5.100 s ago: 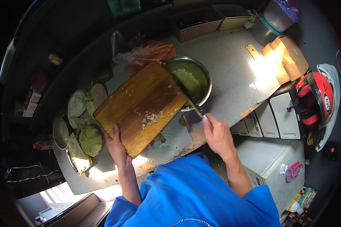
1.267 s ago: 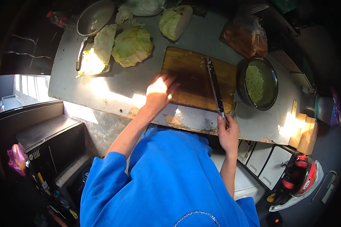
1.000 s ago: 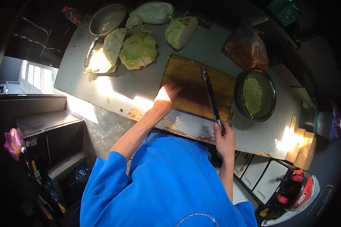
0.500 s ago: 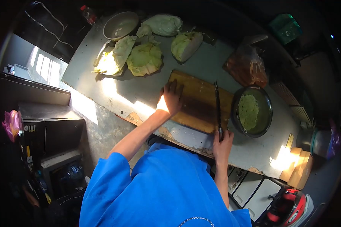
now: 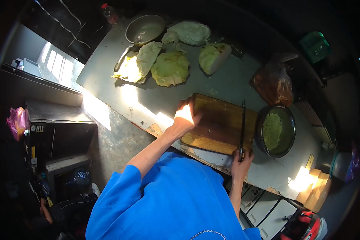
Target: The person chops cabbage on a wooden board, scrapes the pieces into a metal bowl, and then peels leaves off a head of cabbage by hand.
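Note:
A wooden cutting board (image 5: 218,130) lies near the table's front edge, with small wet bits on it. My left hand (image 5: 187,116) is closed round the board's left edge, its thumb over the top face and some fingers hidden. In my right hand (image 5: 241,163) is a knife (image 5: 243,126), its dark blade pointing away from me above the board's right side. Just right of the board stands a metal bowl (image 5: 294,132) holding chopped pale green cabbage (image 5: 272,131).
Beyond the board lie a cut cabbage (image 5: 214,58), cabbage leaves (image 5: 170,69) and a plastic-wrapped cabbage (image 5: 193,33). A pan (image 5: 145,29) sits back left. A plastic bag of reddish-brown contents (image 5: 273,84) is behind the bowl. Another person's arm (image 5: 46,212) shows lower left.
My left hand has gone from lying on the board's top to gripping its left edge. My right hand keeps hold of the knife. The whole view has shifted.

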Available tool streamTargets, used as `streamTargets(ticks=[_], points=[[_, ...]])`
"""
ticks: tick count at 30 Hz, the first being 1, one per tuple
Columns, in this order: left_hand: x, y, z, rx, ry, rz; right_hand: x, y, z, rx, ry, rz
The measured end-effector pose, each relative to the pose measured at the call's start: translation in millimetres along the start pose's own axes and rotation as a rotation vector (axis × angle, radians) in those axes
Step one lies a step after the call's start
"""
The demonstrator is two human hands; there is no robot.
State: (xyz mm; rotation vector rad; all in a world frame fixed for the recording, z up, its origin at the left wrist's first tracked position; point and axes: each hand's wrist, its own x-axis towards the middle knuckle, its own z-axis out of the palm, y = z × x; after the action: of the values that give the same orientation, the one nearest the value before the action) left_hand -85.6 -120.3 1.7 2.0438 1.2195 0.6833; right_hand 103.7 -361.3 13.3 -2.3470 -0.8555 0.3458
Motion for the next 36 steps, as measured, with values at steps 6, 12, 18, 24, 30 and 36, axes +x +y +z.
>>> streamTargets(ticks=[6, 12, 18, 24, 30, 36], points=[[34.7, -8.6, -6.0, 0.197, 0.234, 0.282, -12.1, -36.0, 6.0, 0.015, -0.082, -0.012], [81.0, -7.8, -101.1, -0.016, 0.355, 0.295, -22.8, -51.9, 26.5, 0.081, -0.020, 0.024], [156.7, -84.8, -171.7, 0.449, 0.415, -0.022, -26.5, -65.3, 26.4, 0.149, 0.074, 0.023], [173.1, -101.9, -182.9, 0.358, 0.222, -0.049, -25.3, -74.3, 27.8, 0.140, 0.154, 0.069], [171.3, -119.0, -179.5, 0.252, 0.266, 0.104, -50.0, -75.5, 39.5, 0.243, 0.312, 0.271], [167.0, -126.3, -177.8, 0.262, 0.349, 0.104, -89.4, -79.0, 36.8, 0.443, 0.396, 0.467]])
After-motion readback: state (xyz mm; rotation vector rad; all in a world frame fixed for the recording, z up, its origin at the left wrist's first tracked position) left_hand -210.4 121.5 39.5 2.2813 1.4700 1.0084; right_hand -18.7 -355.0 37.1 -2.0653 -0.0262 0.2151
